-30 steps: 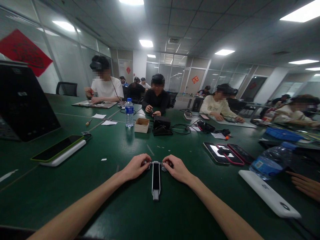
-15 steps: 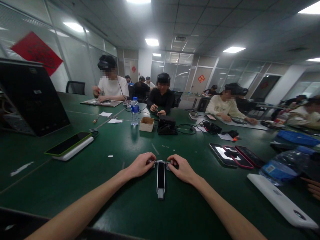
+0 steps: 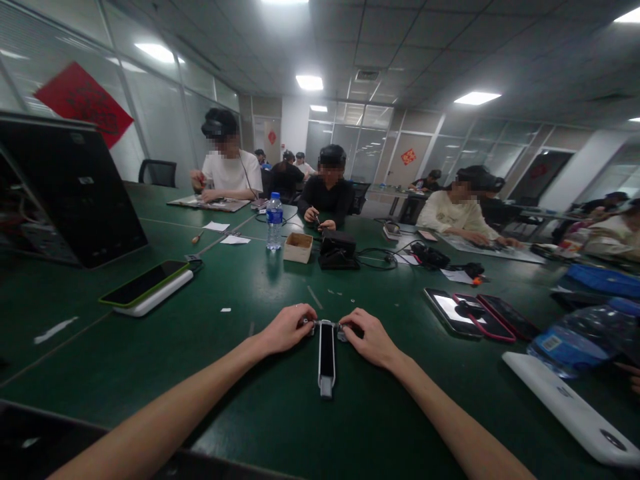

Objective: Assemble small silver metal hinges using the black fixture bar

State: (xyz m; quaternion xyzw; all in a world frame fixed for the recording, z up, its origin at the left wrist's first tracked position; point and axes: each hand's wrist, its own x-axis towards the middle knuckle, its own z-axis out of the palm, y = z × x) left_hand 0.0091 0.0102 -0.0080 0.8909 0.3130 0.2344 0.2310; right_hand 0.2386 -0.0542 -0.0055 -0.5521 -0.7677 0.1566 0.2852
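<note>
A narrow device (image 3: 327, 357) with a black face, a pale rim and a grey tip lies on the green table, its tip pointing towards me. Small greyish parts stick out on both sides of its far end. My left hand (image 3: 291, 327) is closed, thumb and fingers pinching the small part on the left side. On the other side my right hand (image 3: 367, 335) pinches the matching small part (image 3: 342, 335). The fingers partly cover both parts, so their exact kind is unclear.
Beyond my hands stand a water bottle (image 3: 274, 223), an open box (image 3: 298, 248) and a black stand (image 3: 338, 250). Phones (image 3: 455, 313) and a large bottle (image 3: 567, 343) are to the right. A phone (image 3: 145, 283) and a black computer case (image 3: 75, 193) are left. People sit opposite.
The whole view has shifted slightly, so everything appears a little further right. Both hands keep their pinch at the sides of the device, with no clear movement of their own.
</note>
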